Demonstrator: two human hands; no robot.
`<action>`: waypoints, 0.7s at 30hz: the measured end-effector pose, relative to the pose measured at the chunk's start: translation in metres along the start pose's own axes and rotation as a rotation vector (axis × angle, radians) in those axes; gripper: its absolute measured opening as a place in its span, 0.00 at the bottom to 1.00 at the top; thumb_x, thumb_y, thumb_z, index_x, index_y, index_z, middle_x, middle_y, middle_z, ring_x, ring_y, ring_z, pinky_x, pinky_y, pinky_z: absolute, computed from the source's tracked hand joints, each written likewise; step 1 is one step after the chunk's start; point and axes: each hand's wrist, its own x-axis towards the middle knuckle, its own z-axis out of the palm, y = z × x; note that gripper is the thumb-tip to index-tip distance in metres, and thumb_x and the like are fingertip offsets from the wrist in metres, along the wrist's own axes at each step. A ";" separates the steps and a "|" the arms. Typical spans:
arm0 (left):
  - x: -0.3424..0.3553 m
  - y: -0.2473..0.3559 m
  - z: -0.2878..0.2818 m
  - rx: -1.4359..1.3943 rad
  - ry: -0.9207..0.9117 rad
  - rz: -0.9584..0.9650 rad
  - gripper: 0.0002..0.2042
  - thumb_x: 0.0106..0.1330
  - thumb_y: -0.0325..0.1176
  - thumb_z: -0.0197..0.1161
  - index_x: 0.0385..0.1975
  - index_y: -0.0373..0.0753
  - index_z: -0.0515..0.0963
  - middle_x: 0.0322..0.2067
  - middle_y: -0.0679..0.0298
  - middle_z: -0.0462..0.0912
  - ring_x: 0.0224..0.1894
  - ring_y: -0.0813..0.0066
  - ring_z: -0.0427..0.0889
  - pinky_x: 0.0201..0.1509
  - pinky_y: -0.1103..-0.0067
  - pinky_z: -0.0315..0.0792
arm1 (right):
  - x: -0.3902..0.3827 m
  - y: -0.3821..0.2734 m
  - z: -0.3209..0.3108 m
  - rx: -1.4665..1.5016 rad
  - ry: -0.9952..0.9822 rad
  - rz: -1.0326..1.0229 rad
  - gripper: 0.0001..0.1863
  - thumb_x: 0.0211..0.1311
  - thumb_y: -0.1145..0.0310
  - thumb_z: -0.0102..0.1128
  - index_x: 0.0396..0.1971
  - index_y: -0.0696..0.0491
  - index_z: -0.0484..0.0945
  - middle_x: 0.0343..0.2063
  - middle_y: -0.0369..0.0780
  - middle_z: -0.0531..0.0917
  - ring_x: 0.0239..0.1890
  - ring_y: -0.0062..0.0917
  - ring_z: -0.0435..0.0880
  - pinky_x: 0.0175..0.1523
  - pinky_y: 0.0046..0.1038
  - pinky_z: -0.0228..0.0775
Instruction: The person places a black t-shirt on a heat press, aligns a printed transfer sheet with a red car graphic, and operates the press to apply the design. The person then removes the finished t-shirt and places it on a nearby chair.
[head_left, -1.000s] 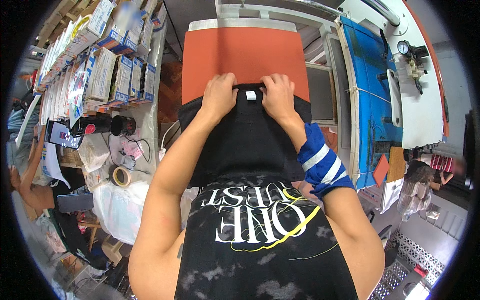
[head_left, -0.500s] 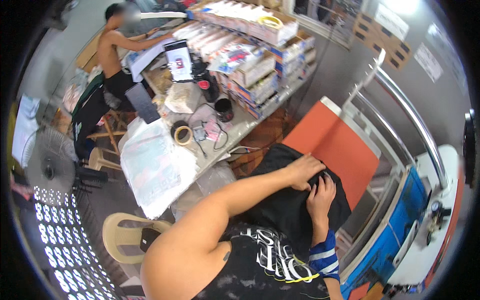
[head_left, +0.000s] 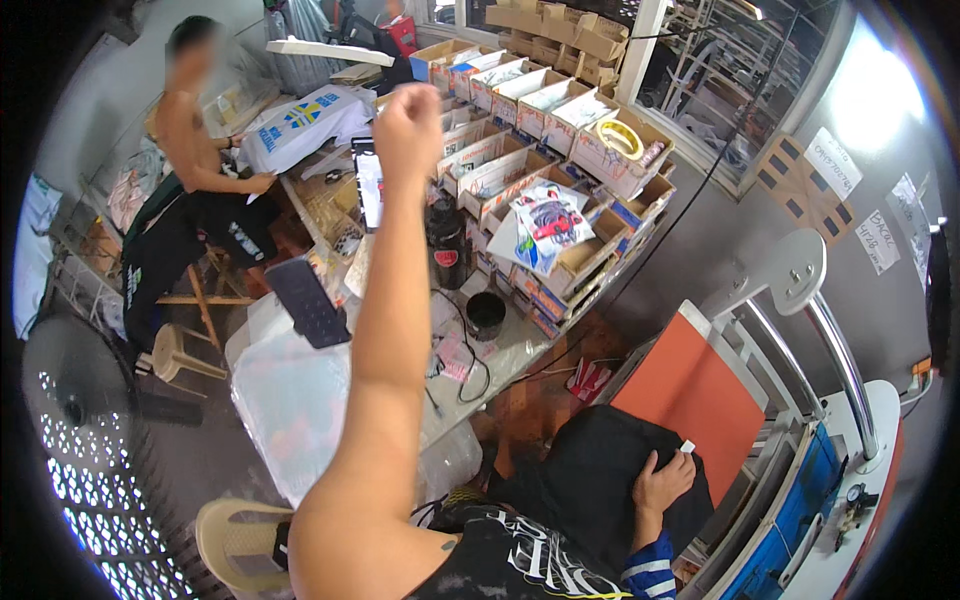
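Observation:
A black garment (head_left: 580, 470) lies partly over the orange pad (head_left: 695, 375) of a press machine, at the lower right. On the cloth rests my right hand (head_left: 663, 487), thumb and fingers apart, its fingertips beside a small white tag (head_left: 687, 447) on the garment. My left hand (head_left: 410, 125) is raised at the end of a stretched arm, in front of the boxes on the table. Its fingers are curled closed, and anything inside them is hidden.
Cardboard boxes (head_left: 525, 95) crowd the table, with printed sheets (head_left: 545, 225) and yellow tape (head_left: 620, 138) on top. A black cup (head_left: 486, 315), a phone (head_left: 305, 300) and plastic-covered sheets (head_left: 290, 400) lie nearer. Metal press bars (head_left: 845, 365) stand right. A person (head_left: 190, 130) handles white cloth at left.
My left hand has left the garment and moved up and forward over the table. The right hand stays on the cloth, where a white tag now shows. The view has shifted.

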 end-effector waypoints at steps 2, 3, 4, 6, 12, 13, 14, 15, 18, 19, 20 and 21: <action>0.060 -0.063 0.020 0.297 -0.141 -0.110 0.16 0.70 0.43 0.63 0.39 0.34 0.86 0.36 0.54 0.89 0.39 0.60 0.88 0.46 0.69 0.77 | 0.000 -0.007 -0.004 -0.017 -0.019 0.023 0.29 0.64 0.56 0.66 0.56 0.62 0.74 0.58 0.53 0.73 0.64 0.50 0.67 0.70 0.50 0.55; 0.085 -0.112 0.023 0.445 -0.290 -0.087 0.18 0.70 0.45 0.62 0.40 0.34 0.86 0.38 0.52 0.89 0.42 0.56 0.87 0.49 0.67 0.77 | 0.003 -0.010 -0.004 -0.008 -0.028 0.019 0.28 0.63 0.57 0.66 0.55 0.62 0.74 0.58 0.53 0.73 0.64 0.50 0.67 0.69 0.50 0.55; 0.107 -0.163 0.020 0.599 -0.430 -0.060 0.20 0.71 0.47 0.61 0.42 0.34 0.86 0.39 0.50 0.89 0.45 0.53 0.87 0.52 0.65 0.76 | 0.006 -0.011 0.004 0.022 -0.028 -0.007 0.28 0.62 0.57 0.67 0.55 0.61 0.74 0.58 0.52 0.72 0.64 0.50 0.66 0.69 0.50 0.55; 0.122 -0.208 0.041 0.778 -0.677 -0.077 0.24 0.72 0.52 0.57 0.45 0.34 0.85 0.45 0.46 0.87 0.51 0.48 0.85 0.58 0.62 0.74 | 0.005 -0.012 0.004 0.009 -0.034 0.003 0.29 0.61 0.57 0.67 0.55 0.61 0.74 0.58 0.53 0.72 0.64 0.50 0.66 0.69 0.50 0.55; 0.127 -0.238 0.094 0.939 -1.018 -0.439 0.45 0.74 0.71 0.38 0.65 0.30 0.73 0.70 0.41 0.67 0.74 0.44 0.64 0.76 0.61 0.59 | 0.001 -0.006 0.002 -0.060 -0.019 0.024 0.28 0.61 0.56 0.66 0.54 0.60 0.74 0.58 0.52 0.73 0.64 0.50 0.67 0.68 0.49 0.57; 0.126 -0.240 0.093 0.926 -1.049 -0.455 0.46 0.73 0.72 0.37 0.66 0.30 0.72 0.71 0.42 0.65 0.75 0.45 0.62 0.77 0.60 0.58 | 0.002 -0.008 0.002 -0.044 -0.029 0.028 0.29 0.60 0.56 0.66 0.55 0.60 0.74 0.58 0.52 0.73 0.64 0.50 0.67 0.68 0.49 0.57; 0.124 -0.242 0.091 0.912 -1.078 -0.472 0.46 0.73 0.73 0.37 0.67 0.31 0.71 0.72 0.43 0.63 0.76 0.45 0.61 0.78 0.59 0.56 | 0.002 -0.010 0.002 -0.027 -0.039 0.030 0.29 0.60 0.56 0.67 0.55 0.60 0.74 0.58 0.53 0.72 0.64 0.50 0.67 0.68 0.50 0.56; 0.126 -0.240 0.091 0.896 -1.105 -0.482 0.47 0.72 0.74 0.36 0.68 0.31 0.70 0.73 0.43 0.62 0.76 0.45 0.59 0.78 0.58 0.55 | 0.001 -0.009 0.003 -0.030 -0.038 0.031 0.29 0.60 0.56 0.66 0.55 0.60 0.74 0.57 0.52 0.72 0.64 0.50 0.67 0.68 0.50 0.56; 0.138 -0.235 0.081 0.876 -1.197 -0.439 0.48 0.70 0.76 0.34 0.72 0.36 0.66 0.74 0.45 0.61 0.76 0.43 0.59 0.78 0.52 0.53 | 0.002 -0.009 0.004 -0.036 -0.037 0.034 0.29 0.59 0.56 0.66 0.54 0.60 0.74 0.57 0.52 0.72 0.64 0.50 0.67 0.67 0.50 0.57; 0.142 -0.235 0.077 0.879 -1.194 -0.417 0.48 0.70 0.76 0.33 0.72 0.38 0.67 0.74 0.46 0.62 0.75 0.42 0.61 0.77 0.49 0.53 | 0.002 -0.009 0.004 -0.034 -0.036 0.037 0.28 0.59 0.57 0.67 0.54 0.60 0.74 0.57 0.52 0.72 0.64 0.50 0.67 0.67 0.50 0.57; 0.147 -0.234 0.075 0.775 -1.200 -0.582 0.48 0.70 0.77 0.34 0.72 0.38 0.68 0.73 0.46 0.64 0.75 0.42 0.63 0.76 0.49 0.56 | 0.001 -0.010 0.004 -0.032 -0.036 0.040 0.28 0.59 0.57 0.67 0.54 0.60 0.74 0.58 0.52 0.72 0.64 0.50 0.67 0.67 0.50 0.56; 0.153 -0.235 0.072 0.667 -1.196 -0.745 0.49 0.69 0.78 0.34 0.71 0.38 0.69 0.72 0.45 0.66 0.74 0.42 0.64 0.74 0.49 0.58 | 0.002 -0.010 0.004 -0.029 -0.037 0.041 0.28 0.59 0.57 0.67 0.54 0.60 0.74 0.58 0.52 0.72 0.64 0.50 0.67 0.67 0.50 0.56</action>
